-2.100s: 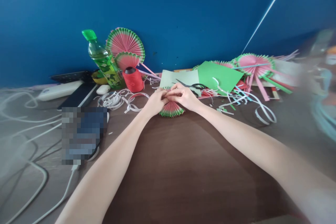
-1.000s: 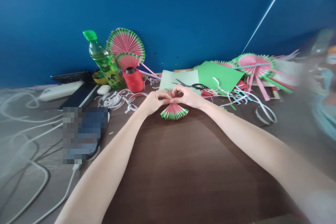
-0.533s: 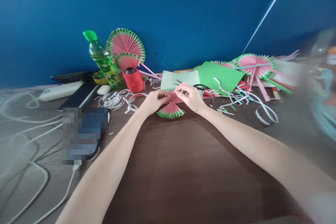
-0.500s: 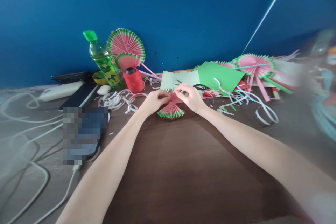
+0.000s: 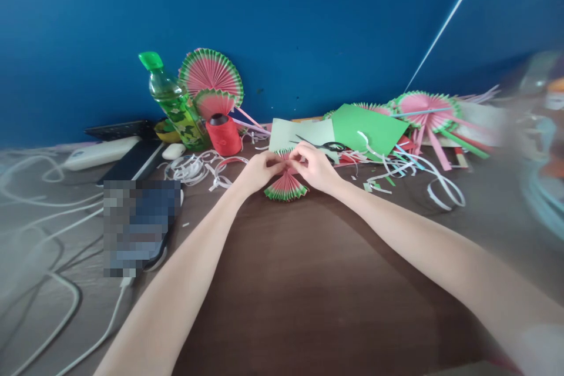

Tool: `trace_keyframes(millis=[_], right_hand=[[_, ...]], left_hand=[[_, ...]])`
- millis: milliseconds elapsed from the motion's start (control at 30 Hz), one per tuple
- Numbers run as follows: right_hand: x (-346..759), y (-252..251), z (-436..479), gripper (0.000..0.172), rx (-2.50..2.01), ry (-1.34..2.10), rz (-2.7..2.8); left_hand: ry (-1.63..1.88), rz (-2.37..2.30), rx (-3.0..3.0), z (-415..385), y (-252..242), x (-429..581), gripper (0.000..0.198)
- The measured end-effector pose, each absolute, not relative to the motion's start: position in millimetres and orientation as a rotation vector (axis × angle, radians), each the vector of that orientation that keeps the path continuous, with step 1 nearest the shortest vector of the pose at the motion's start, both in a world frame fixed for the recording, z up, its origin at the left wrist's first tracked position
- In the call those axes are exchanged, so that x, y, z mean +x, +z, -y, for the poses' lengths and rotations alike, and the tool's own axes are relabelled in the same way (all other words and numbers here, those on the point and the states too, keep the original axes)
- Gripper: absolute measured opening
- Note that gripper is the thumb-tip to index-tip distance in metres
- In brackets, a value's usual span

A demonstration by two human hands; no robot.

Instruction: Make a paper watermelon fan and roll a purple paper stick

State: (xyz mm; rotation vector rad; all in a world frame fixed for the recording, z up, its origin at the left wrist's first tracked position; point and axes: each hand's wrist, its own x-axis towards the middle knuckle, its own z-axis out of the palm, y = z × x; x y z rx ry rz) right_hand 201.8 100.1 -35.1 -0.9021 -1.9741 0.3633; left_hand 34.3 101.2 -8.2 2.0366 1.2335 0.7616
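A pink pleated paper fan (image 5: 286,188) with green-and-white edges lies on the brown tabletop (image 5: 330,282), between the person's two hands, its folds spreading toward the person from a gathered middle. The left hand (image 5: 263,170) grasps the fan at its left side, fingertips pinched near that middle. The right hand (image 5: 314,168) grasps it from the right, thumb and forefinger drawn together at the same spot; whether some smaller piece sits between the fingertips I cannot tell.

Just beyond the fan lies a pale green sheet (image 5: 282,135), with black-handled scissors (image 5: 335,145) beyond the fan and slightly to its right. A bright green sheet (image 5: 370,129) lies farther right of the fan, and past it, well to the fan's right, is a round pink-and-green paper rosette (image 5: 426,107). Curled white paper strips (image 5: 190,168) are heaped to the left of the fan. A red cylinder (image 5: 224,138) with a dark top stands beyond the fan to its left; farther off on that side are a green-capped bottle (image 5: 168,94) and a larger pleated disc (image 5: 211,70) against the blue wall (image 5: 308,23).
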Motion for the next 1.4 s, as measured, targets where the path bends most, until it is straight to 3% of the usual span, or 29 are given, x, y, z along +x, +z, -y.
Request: trace_keyframes(millis=[1400], right_hand=[[204.2, -30.1, -100.6, 0.015, -1.035, 0.631, 1.858]], left_hand=[[0.761, -1.189, 2.100, -104.6, -11.9, 33.0, 0.004]])
